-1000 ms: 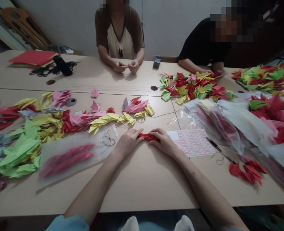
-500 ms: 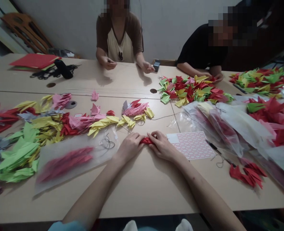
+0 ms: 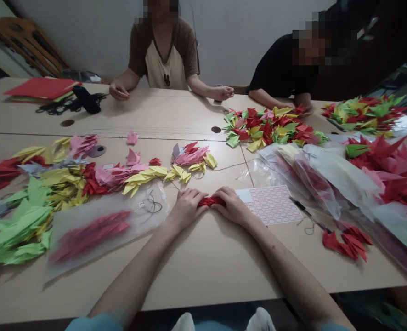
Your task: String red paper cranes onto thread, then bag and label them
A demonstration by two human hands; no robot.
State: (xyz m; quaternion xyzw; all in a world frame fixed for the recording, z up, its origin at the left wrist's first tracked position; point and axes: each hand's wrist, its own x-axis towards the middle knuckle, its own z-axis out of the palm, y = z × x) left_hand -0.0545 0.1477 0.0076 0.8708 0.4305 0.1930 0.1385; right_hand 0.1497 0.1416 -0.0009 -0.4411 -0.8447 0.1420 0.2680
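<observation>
Between my two hands lies a bundle of red folded paper pieces (image 3: 211,202), low over the table, its ends covered by my fingers. My left hand (image 3: 189,208) is closed round its left end, and my right hand (image 3: 230,207) grips the right end. Left of my left hand rests a frosted plastic bag (image 3: 148,218) with dark red folded paper inside. A white sheet of red-framed labels (image 3: 275,207) lies by my right hand. Yellow folded paper pieces (image 3: 144,177) sit just beyond my hands.
Green folded paper (image 3: 27,220) is heaped at the left. At right are plastic bags (image 3: 327,170), a black pen (image 3: 307,211) and red folded paper (image 3: 348,243). Across the table sit two people, with a mixed paper pile (image 3: 272,126) and red sheets (image 3: 41,88) there.
My hands keep hold of the red bundle and have drawn slightly apart. The person opposite has spread both hands wider. The whole view has shifted a little.
</observation>
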